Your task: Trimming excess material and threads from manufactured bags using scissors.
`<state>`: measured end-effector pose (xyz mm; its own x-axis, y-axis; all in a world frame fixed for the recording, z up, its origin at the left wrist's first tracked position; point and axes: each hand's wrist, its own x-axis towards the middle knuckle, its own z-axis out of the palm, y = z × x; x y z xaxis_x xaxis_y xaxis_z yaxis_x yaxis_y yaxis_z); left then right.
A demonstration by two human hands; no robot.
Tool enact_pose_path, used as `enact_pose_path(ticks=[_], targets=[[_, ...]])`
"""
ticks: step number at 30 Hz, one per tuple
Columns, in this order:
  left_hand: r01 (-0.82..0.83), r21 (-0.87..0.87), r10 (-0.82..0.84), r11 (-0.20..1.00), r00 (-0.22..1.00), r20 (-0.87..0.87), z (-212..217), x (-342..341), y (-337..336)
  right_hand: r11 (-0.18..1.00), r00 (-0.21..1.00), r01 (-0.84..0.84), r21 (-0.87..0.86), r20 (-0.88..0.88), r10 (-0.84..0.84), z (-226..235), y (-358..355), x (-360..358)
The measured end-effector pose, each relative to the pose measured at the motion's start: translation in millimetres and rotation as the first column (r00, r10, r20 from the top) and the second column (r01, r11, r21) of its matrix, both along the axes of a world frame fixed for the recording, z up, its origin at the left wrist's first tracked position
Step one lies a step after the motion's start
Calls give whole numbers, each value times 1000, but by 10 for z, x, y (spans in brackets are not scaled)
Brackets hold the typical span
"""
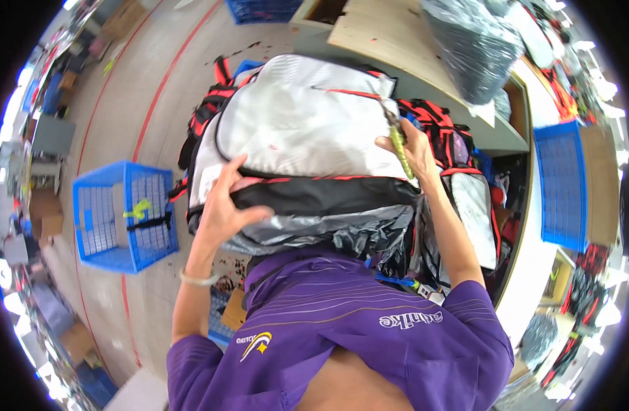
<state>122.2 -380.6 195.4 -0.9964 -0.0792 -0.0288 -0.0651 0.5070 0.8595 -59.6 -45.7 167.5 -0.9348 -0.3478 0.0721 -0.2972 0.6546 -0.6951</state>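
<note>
A large white-and-black bag [307, 123] with red trim lies in front of me. Its white panel faces up, and a black side with crumpled silver-grey lining [314, 229] hangs toward my body. My left hand [225, 205] rests at the bag's near left edge, thumb and fingers spread, gripping nothing. In my right hand [416, 147], over the right side of the white panel, are snips [399, 147] with yellow-green wrapped handles. Their dark tips point away from me, near the end of a red zipper line [352, 92]. The exact shape of the blades is blurred.
A blue plastic crate [126, 216] stands on the floor at left. More red-and-black bags [465, 198] are heaped at right beside a wooden-topped table [390, 41] bearing a dark plastic-wrapped bundle [475, 55]. Another blue crate [561, 185] is at far right.
</note>
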Motion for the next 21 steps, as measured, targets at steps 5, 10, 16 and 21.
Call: enact_pose_path(ticks=[5,10,16,21], targets=[[310,-530,-301,789,948,106,56,18,4,939,869,329,-96,421,-261,-888,1014,456],[313,-688,-230,655,949,214,-221,-144,106,646,887,424,-635,436,-153,-505,286,784],[-15,-813,-184,582,972,-149,267,-697,-262,486,959,195,-852,61,-276,488,204,377],[-131,-789,-558,600,639,-530,1736,-1311,775,872,440,212,-441,-754,-488,1596,1638,475]])
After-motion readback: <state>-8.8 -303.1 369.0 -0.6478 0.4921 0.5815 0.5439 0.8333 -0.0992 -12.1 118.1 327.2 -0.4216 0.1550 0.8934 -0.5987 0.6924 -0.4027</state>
